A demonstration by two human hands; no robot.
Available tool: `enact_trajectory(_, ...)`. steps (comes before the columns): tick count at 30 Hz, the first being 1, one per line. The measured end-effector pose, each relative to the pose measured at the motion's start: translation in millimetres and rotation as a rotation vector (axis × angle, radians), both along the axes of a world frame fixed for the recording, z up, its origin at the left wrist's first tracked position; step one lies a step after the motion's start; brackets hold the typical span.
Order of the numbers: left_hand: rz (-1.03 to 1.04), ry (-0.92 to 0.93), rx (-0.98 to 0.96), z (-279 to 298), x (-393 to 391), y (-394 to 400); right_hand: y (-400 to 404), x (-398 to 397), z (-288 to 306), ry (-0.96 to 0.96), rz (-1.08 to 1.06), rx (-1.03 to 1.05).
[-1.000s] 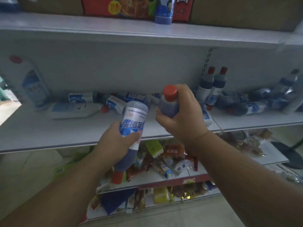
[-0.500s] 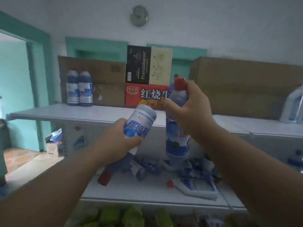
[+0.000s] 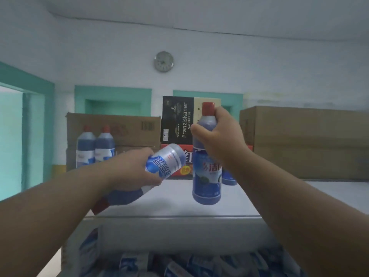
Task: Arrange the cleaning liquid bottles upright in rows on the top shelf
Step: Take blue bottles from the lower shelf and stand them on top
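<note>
My right hand (image 3: 219, 140) grips the neck of an upright blue cleaning bottle (image 3: 206, 176) with a red cap, held just above the white top shelf (image 3: 175, 204). My left hand (image 3: 131, 172) holds a second bottle (image 3: 165, 160) tilted upside down, base up and red cap pointing down-left. Two bottles (image 3: 95, 146) stand upright side by side at the shelf's back left. Another bottle (image 3: 228, 177) stands partly hidden behind the right-hand one. Several more bottles (image 3: 179, 264) lie on the shelf below.
Brown cartons (image 3: 113, 128) line the back of the top shelf, with a black Franziskaner box (image 3: 177, 120) on a red box (image 3: 184, 168) in the middle and a large carton (image 3: 309, 142) at right. A wall clock (image 3: 163, 61) hangs above.
Both hands have risen with their bottles from the lower shelf to the level of the top shelf. The right bottle now hangs upright over the top shelf's surface.
</note>
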State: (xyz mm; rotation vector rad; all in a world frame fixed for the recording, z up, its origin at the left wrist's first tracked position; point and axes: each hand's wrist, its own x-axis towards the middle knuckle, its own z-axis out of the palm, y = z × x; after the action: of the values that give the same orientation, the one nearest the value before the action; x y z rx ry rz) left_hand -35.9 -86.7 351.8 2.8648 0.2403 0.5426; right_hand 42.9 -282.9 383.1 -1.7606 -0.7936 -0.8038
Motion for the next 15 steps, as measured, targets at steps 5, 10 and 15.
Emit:
enact_trajectory(5, -0.135, 0.11, 0.093, -10.4, 61.7, 26.5, 28.2, 45.3, -8.4, 0.053, -0.089, -0.036)
enact_trajectory(10, -0.257, 0.168, 0.133, -21.1, 107.1, 40.3, 36.9, 74.5, -21.6, 0.11, -0.149, -0.064)
enact_trajectory(15, -0.309, 0.219, 0.131, -34.4, 127.6, 47.3, 35.7, 95.8, -31.1, 0.113, -0.204, -0.1)
